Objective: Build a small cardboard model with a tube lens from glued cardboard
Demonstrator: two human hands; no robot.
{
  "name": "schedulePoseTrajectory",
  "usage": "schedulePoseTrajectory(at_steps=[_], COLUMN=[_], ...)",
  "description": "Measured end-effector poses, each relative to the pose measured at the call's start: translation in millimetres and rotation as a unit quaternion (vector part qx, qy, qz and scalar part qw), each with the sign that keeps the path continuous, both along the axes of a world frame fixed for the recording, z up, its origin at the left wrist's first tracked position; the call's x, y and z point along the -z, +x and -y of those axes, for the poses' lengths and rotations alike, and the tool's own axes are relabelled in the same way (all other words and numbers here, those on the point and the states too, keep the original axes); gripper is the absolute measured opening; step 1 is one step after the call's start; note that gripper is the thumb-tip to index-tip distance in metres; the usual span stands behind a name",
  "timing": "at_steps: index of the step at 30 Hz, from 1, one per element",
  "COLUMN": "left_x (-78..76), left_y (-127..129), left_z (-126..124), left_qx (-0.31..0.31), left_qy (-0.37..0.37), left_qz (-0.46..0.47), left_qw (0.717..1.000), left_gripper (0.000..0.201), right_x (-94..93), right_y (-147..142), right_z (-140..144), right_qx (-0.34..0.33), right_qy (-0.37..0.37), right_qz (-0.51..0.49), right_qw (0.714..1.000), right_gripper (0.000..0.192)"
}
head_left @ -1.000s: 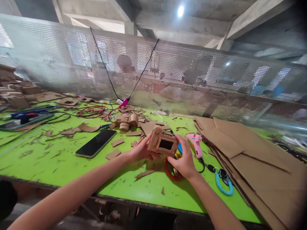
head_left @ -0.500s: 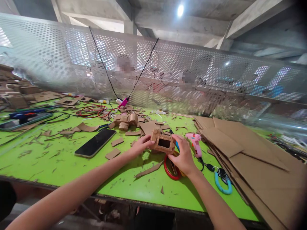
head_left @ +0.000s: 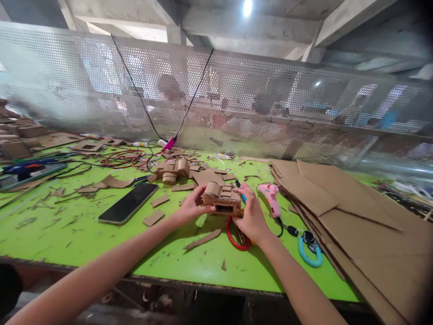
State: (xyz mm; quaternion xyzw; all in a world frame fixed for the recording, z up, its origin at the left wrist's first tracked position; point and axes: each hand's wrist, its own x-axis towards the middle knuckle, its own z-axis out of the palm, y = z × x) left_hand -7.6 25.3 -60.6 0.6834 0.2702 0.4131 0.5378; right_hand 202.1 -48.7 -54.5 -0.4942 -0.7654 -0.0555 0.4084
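Between my two hands is a cardboard model camera (head_left: 221,195), held just above the table with its rectangular opening toward me and its top showing. My left hand (head_left: 193,206) grips its left end, thumb along the near side. The fingers of my right hand (head_left: 252,215) close on its right end. Below my right hand lie red-handled scissors (head_left: 233,239), partly hidden by the hand. A second cardboard camera (head_left: 171,170) with a round lens rests farther back on the table. Right of my hand lies a pink glue gun (head_left: 270,197).
A black phone (head_left: 129,204) lies to the left on the green table (head_left: 162,257), among cardboard scraps. Stacked cardboard sheets (head_left: 355,225) cover the right side. Keys on a teal coil (head_left: 309,253) lie beside them. A perforated metal screen (head_left: 237,108) stands behind, with people beyond it.
The cardboard camera has been tipped in my hands, so its top now shows more and its opening looks narrower. Both hands still hold it. The whole view has shifted slightly.
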Motion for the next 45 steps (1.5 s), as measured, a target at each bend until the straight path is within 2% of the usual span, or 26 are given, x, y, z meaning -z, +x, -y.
schedulePoseTrajectory(at_steps=[5,8,11,14,17,20,23,25,31,34,41,45], left_x=[5.8,5.5,3.0,4.1,11.3,20.3,24.8,23.8,12.4,9.5,8.2,7.5], left_y=[-4,-7,-8,-9,-10,-11,-11,-11,-7,-5,-4,-5], left_z=[9,11,9,5,1,-2,-3,-3,-4,-6,-3,-1], left_qx=[-0.038,-0.051,-0.064,-0.071,-0.074,-0.074,-0.066,-0.062,-0.056,-0.055,-0.044,-0.043], left_qy=[0.156,0.202,0.273,0.329,0.338,0.358,0.421,0.472,0.570,0.585,0.554,0.549], left_qz=[-0.078,-0.085,-0.102,-0.143,-0.141,-0.107,-0.074,-0.058,0.022,0.039,0.023,0.006], left_qw=[0.984,0.974,0.954,0.931,0.928,0.925,0.902,0.878,0.819,0.808,0.831,0.835], left_gripper=[0.069,0.065,0.060,0.055,0.052,0.052,0.056,0.058,0.070,0.071,0.073,0.074], right_x=[2.9,2.5,-0.3,-6.3,-13.8,-19.3,-21.4,-21.6,-21.7,-20.7,-13.0,-10.1], right_y=[12,15,14,12,11,11,10,9,7,7,10,10], right_z=[-4,-4,-1,3,6,6,6,6,9,9,4,5], right_qx=[-0.058,-0.082,-0.094,-0.110,-0.160,-0.200,-0.231,-0.247,-0.262,-0.275,-0.268,-0.260], right_qy=[-0.066,-0.049,-0.045,-0.135,-0.221,-0.247,-0.260,-0.251,-0.232,-0.240,-0.252,-0.257], right_qz=[-0.002,-0.010,-0.047,-0.118,-0.228,-0.324,-0.363,-0.375,-0.380,-0.374,-0.368,-0.366], right_qw=[0.996,0.995,0.993,0.978,0.935,0.891,0.864,0.858,0.856,0.853,0.854,0.856], right_gripper=[0.084,0.083,0.089,0.106,0.115,0.094,0.067,0.059,0.053,0.052,0.062,0.062])
